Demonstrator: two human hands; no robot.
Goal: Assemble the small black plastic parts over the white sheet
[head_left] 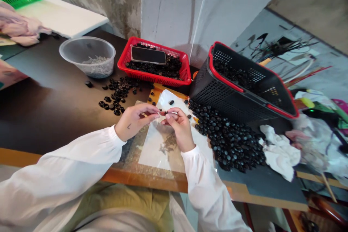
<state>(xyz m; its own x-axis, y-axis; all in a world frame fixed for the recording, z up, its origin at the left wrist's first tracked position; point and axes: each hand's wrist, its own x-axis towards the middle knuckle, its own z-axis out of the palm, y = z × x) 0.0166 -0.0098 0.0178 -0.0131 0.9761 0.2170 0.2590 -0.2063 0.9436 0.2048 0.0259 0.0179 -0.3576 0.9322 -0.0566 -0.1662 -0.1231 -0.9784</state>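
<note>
My left hand [136,119] and my right hand [181,127] meet over a white sheet [154,145], fingertips pinched together. Between them is a small dark piece [166,112], too tiny and partly covered to name. Both hands seem to grip it. Just beyond the fingers, a black cap-like piece [172,102] lies on the sheet. Below my right hand, a scatter of thin brownish pins or screws [168,143] rests on the same sheet. Loose black round pieces [119,92] are spread past my left hand.
A clear plastic tub [67,52] holds thin metal pieces. Behind the sheet, a red basket [154,79] carries black parts and a phone [148,55]. A black basket [217,90] stands right, above a large pile of black caps [233,145]. Crumpled white tissue [280,154] lies beside the pile.
</note>
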